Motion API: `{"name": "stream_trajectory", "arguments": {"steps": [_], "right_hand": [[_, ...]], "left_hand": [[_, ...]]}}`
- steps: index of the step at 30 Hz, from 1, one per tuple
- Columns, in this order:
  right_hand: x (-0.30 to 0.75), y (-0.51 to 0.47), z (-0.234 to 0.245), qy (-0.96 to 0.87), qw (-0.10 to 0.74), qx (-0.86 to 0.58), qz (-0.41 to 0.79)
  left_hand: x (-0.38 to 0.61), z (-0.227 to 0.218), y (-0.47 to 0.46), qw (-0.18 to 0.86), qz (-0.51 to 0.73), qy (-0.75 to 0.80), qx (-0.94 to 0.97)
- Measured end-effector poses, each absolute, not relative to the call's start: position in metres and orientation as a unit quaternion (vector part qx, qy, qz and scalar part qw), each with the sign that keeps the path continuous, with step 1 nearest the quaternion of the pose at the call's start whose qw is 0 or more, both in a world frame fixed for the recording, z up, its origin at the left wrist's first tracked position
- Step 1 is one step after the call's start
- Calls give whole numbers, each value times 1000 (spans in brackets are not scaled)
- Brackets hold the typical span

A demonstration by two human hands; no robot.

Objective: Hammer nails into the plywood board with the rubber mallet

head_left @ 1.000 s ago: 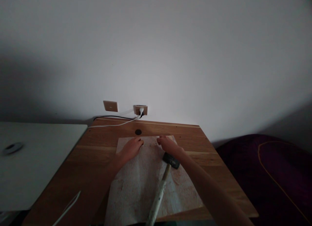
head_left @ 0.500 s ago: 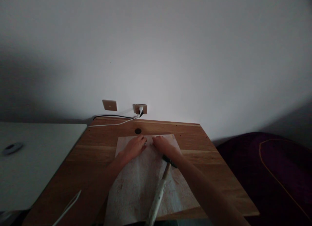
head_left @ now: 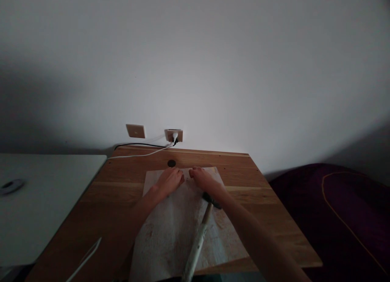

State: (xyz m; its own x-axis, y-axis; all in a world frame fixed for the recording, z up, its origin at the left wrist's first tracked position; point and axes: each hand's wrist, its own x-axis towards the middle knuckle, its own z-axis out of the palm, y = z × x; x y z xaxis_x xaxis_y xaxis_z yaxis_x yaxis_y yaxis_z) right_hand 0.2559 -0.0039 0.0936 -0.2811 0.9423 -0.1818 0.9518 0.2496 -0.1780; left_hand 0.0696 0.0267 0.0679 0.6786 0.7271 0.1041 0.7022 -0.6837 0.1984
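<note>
My left hand (head_left: 171, 180) and my right hand (head_left: 201, 178) are close together over the far end of a pale, stained board (head_left: 173, 229). Both have curled fingers, and a narrow gap separates them. Anything pinched in the fingertips is too small and dark to make out. Tiny specks show on the board between the hands. A hammer (head_left: 198, 241) lies on the board, its dark head beside my right wrist and its worn, whitish handle pointing back toward me. My right forearm partly covers the head's right end.
The board rests on a wooden table (head_left: 274, 217) against a wall. Plugs and cords run from a wall socket (head_left: 174, 136). At left, a white table (head_left: 36, 217) carries a ring-shaped roll (head_left: 12, 186). A thin white loop (head_left: 87, 259) lies front left; dark purple fabric (head_left: 344, 217) is at right.
My left fingers have drawn in more tightly, and the right hand has shifted slightly. The hammer and board stay in place; the view has moved a little.
</note>
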Motion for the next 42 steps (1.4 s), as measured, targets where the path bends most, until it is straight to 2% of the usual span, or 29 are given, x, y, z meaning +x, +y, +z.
{"name": "stream_trajectory", "arguments": {"steps": [6,12,17,22,27,35,42], "right_hand": [[257,-11,100,795,14,583,-166],[239,-7,87,766,40,631,-114],[229,-3,81,779,67,615,-104],[228,-6,91,805,39,583,-107],[239,-14,102,816,2,554,-162],[301,-21,90,765,-29,621,-166],[297,-15,84,753,18,631,-185]], "left_hand": [[54,62,15,94,74,395,911],[10,46,14,85,161,459,870],[-17,35,15,133,161,445,871],[-14,36,20,120,160,467,861],[-1,29,29,108,161,495,847],[-1,22,18,195,206,447,848],[19,45,22,139,90,462,872]]}}
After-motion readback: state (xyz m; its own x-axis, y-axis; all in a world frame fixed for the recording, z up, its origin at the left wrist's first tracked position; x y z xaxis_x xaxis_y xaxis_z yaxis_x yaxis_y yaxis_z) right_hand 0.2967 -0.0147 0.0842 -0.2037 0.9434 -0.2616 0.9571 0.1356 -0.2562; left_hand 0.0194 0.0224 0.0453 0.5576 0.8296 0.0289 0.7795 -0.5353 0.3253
